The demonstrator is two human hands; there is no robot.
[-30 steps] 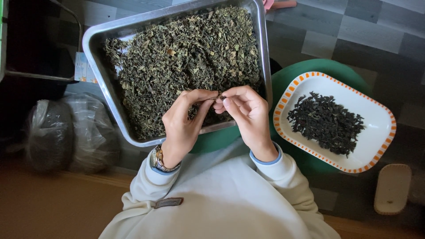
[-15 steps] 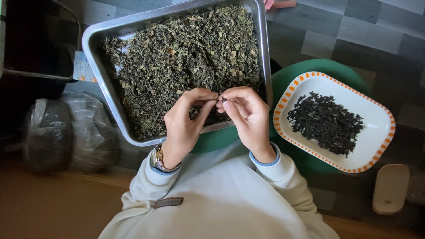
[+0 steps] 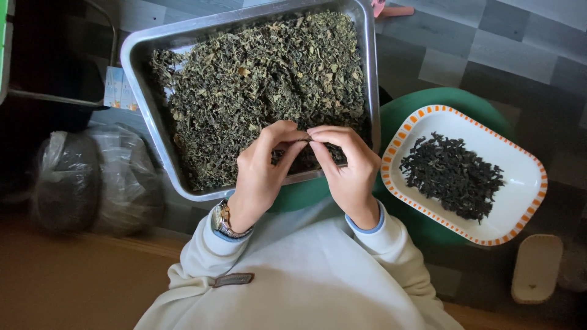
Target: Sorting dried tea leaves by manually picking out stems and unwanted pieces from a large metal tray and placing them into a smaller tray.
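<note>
We take the rectangular stainless-steel tray as our landmark. It is shiny and smooth, with rounded corners and a raised rim, and it is filled with a rough, crumbly bed of dried olive-green leaves.

Over the tray's near edge our two hands meet. Our left hand has thumb and forefinger pinched together, and our right hand pinches toward it, so that the fingertips of both touch. Between them sits a small dark leaf fragment, held in the grip of both hands just above the leaf bed. A metal wristwatch circles our left wrist, at the cuff of a pale, soft sweatshirt with a small brown patch.

Right of the tray, a white oval plate with an orange dashed border carries a heap of darker, twisted leaves; it rests on a round green seat. Left of the tray lie crinkled clear plastic bags of dark material, and just beyond its left rim a small pale-blue card package peeks out; we cannot tell its print. Right of the plate sits a cream rounded-rectangular object on the grey checked floor.
</note>
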